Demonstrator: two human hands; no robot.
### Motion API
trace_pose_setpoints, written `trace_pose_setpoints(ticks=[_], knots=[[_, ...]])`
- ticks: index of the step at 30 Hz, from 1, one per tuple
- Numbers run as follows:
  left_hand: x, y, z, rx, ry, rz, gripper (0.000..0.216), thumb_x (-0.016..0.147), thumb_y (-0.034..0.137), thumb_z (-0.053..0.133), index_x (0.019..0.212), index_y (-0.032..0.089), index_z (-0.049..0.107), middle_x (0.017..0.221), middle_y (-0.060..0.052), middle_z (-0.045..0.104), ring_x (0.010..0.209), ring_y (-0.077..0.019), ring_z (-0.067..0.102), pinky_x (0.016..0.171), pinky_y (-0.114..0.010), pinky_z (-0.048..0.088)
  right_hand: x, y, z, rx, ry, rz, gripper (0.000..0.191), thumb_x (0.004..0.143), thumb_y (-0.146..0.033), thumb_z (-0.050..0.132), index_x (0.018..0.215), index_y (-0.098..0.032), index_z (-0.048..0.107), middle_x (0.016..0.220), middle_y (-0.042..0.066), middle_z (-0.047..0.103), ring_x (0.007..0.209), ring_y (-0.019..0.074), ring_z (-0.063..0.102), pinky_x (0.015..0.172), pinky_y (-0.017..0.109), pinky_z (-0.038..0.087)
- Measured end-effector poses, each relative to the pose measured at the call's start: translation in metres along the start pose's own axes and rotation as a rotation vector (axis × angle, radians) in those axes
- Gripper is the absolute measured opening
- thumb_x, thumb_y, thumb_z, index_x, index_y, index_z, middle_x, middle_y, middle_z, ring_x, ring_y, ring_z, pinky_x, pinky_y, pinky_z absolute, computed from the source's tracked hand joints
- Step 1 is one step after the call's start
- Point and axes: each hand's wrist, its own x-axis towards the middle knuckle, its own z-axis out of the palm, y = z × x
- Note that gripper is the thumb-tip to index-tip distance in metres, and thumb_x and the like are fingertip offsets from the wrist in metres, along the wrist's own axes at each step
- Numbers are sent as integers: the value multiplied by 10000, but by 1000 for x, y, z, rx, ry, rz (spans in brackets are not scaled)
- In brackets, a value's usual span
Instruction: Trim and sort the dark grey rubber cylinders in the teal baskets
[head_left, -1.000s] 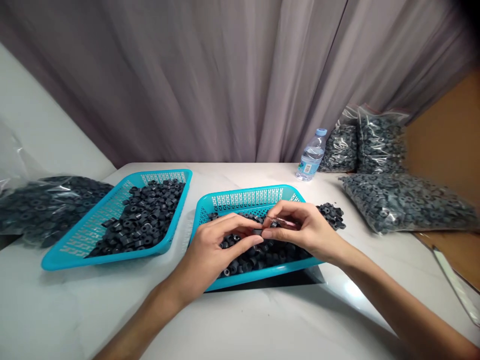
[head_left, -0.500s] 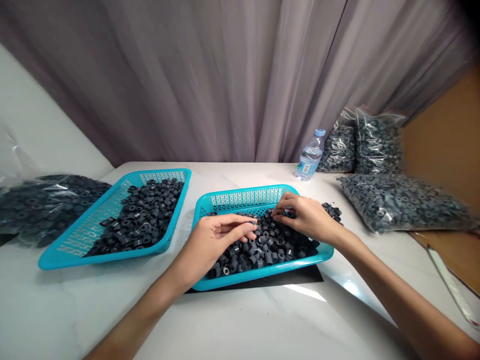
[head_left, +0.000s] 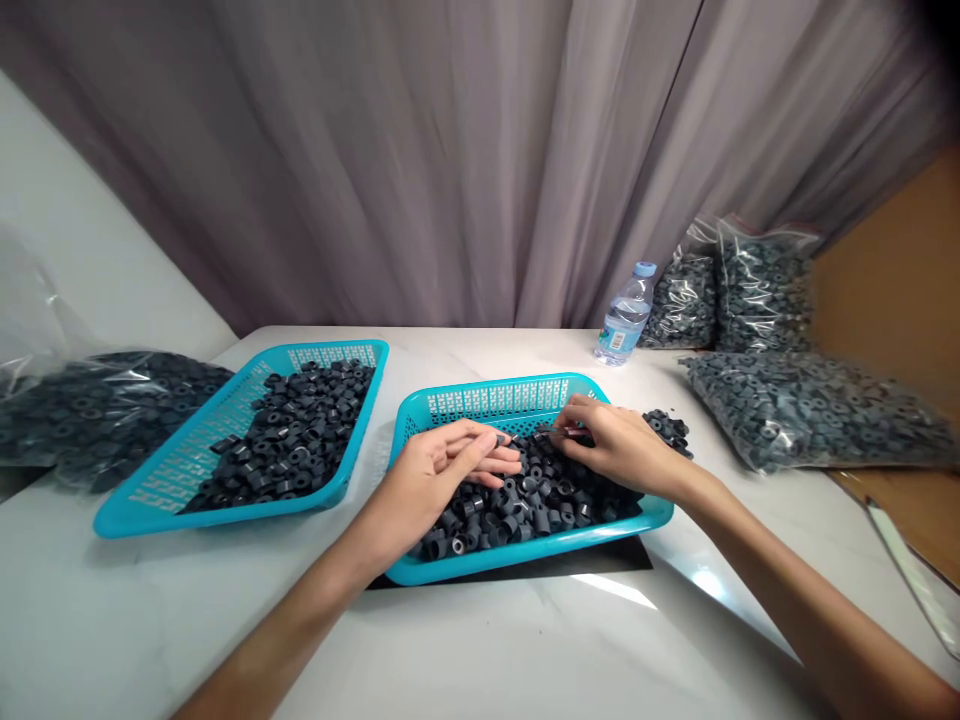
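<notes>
My left hand (head_left: 442, 462) is over the left part of the middle blue basket (head_left: 517, 550), with thumb and forefinger pinched on a small dark cylinder (head_left: 501, 440). Its other fingers stretch out below. Over the basket's right part, my right hand (head_left: 611, 440) has its fingers closed around something thin, mostly hidden by them; I cannot make out its kind. Many dark grey hollow cylinders (head_left: 536, 500) lie in this basket under both hands. One piece (head_left: 458, 545) near the front shows a lighter ring inside.
A second blue basket (head_left: 165, 522) of dark cylinders stands at left, beside a clear bag (head_left: 142, 400). Loose pieces (head_left: 667, 430) lie right of the middle basket. Behind are a water bottle (head_left: 626, 315) and filled bags (head_left: 765, 290); another bag (head_left: 810, 410) lies flat. A white strip (head_left: 911, 570) is at far right.
The whole view has shifted slightly, with everything a little further right. My left hand's lower fingers are more stretched out, its pinch on the cylinder kept. The right hand stays over the basket.
</notes>
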Motion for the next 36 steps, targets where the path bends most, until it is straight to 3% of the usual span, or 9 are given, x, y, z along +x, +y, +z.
trace_pose_setpoints(ticks=[4, 8, 13, 18, 24, 36], knots=[[2, -2, -3, 71, 58, 19, 224, 932, 341, 632, 961, 139, 726, 1021, -101, 791, 911, -202, 756, 868, -316, 609, -3, -2, -5, 384, 17, -36, 149, 972, -370, 515, 976, -230, 566, 943, 18, 645, 848, 175, 607, 766, 294, 464], [0, -1, -5, 73, 67, -10, 251, 896, 333, 682, 1066, 150, 716, 1000, -91, 790, 877, -197, 757, 881, -324, 606, -10, -20, -15, 639, -11, -67, 200, 988, -404, 508, 929, -215, 534, 911, 15, 589, 824, 152, 558, 751, 266, 465], [-1, 1, -3, 83, 43, 20, 270, 906, 344, 671, 1108, 169, 704, 942, -74, 788, 791, -182, 747, 838, -324, 611, -15, -33, -17, 694, -53, -35, 251, 973, -445, 539, 896, -206, 555, 867, 17, 564, 787, 152, 506, 687, 260, 438], [-3, -1, -1, 97, 2, -5, 253, 936, 362, 642, 1046, 162, 750, 954, -72, 794, 891, -193, 751, 925, -325, 581, -16, -39, -9, 759, -74, -31, 258, 955, -455, 573, 919, -199, 588, 863, 19, 578, 770, 146, 506, 670, 265, 424], [-8, 4, 0, -193, -116, -155, 404, 1016, 426, 505, 1198, 132, 714, 1124, -117, 778, 1070, -250, 730, 1041, -381, 526, -19, -43, -6, 819, -70, -33, 244, 942, -444, 603, 919, -202, 584, 845, 8, 578, 756, 136, 510, 671, 257, 430], [-8, 3, 3, -180, -76, -151, 396, 980, 467, 574, 1146, 156, 753, 1170, -104, 767, 1053, -246, 735, 1044, -383, 526, -20, -50, -2, 810, -21, -33, 232, 922, -426, 633, 887, -201, 592, 828, 3, 580, 720, 119, 527, 638, 245, 460]])
